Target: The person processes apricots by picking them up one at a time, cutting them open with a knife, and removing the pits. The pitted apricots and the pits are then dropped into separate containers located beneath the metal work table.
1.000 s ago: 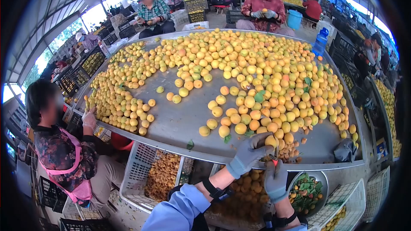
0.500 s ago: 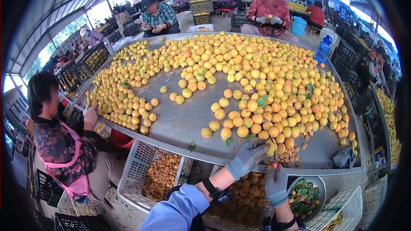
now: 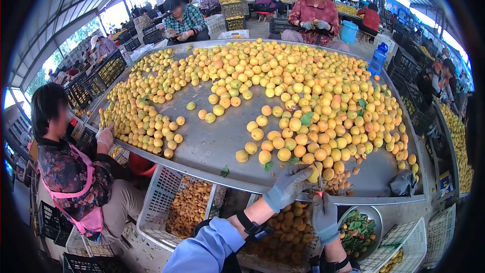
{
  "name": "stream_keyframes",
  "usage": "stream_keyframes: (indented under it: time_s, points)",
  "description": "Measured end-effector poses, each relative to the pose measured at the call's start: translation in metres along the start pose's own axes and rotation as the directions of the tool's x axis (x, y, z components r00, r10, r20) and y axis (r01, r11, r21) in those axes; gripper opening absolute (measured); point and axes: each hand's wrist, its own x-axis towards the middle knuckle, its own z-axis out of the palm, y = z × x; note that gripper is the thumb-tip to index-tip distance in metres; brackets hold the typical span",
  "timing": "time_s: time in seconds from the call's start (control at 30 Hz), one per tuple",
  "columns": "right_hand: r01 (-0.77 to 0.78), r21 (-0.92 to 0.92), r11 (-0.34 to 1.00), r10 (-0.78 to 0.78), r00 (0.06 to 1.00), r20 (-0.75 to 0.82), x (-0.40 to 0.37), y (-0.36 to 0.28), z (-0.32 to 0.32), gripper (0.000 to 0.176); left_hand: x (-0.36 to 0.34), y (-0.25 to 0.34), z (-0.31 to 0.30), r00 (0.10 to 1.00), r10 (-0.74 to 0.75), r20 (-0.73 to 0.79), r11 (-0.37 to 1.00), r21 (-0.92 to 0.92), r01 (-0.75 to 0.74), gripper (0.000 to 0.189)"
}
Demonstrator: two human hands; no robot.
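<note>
Since a second ago, the held fruit point(image 3: 313, 174) has come slightly lower and left in view; the left fingers point(image 3: 301, 175) pinch it, just above and left of the right fingers point(image 3: 318, 203), which close round a red-handled tool point(image 3: 320, 193). Working the tool against the fruit seems the step in hand, probably calling next for a steady pinch.

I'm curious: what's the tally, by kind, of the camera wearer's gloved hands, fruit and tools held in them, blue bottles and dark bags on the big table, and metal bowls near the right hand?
Gloved hands: 2 (left hand, right hand)
Held fruit: 1
Held tool: 1
Blue bottle: 1
Dark bag: 1
Metal bowl: 1
Total: 7
</note>
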Motion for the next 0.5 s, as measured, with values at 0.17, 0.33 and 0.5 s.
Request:
stream_keyframes:
  time_s: [0.17,0.33,0.5]
  points:
    - [-0.001,0.018,1.000,0.001,1.000,-0.003,0.004,0.014,0.002,0.027,0.002,-0.004,-0.008,0.999,-0.014,0.032,1.000,-0.006,0.014,0.033]
    - [-0.003,0.029,1.000,0.003,1.000,-0.018,0.007,0.011,0.003,0.025,0.003,-0.003,-0.007,0.999,-0.030,0.034,1.000,-0.007,0.031,0.033]
    - [-0.040,0.073,0.997,0.039,0.999,0.014,0.011,0.009,0.004,0.024,0.006,0.004,0.000,0.999,-0.038,0.005,0.998,-0.040,0.038,0.028]
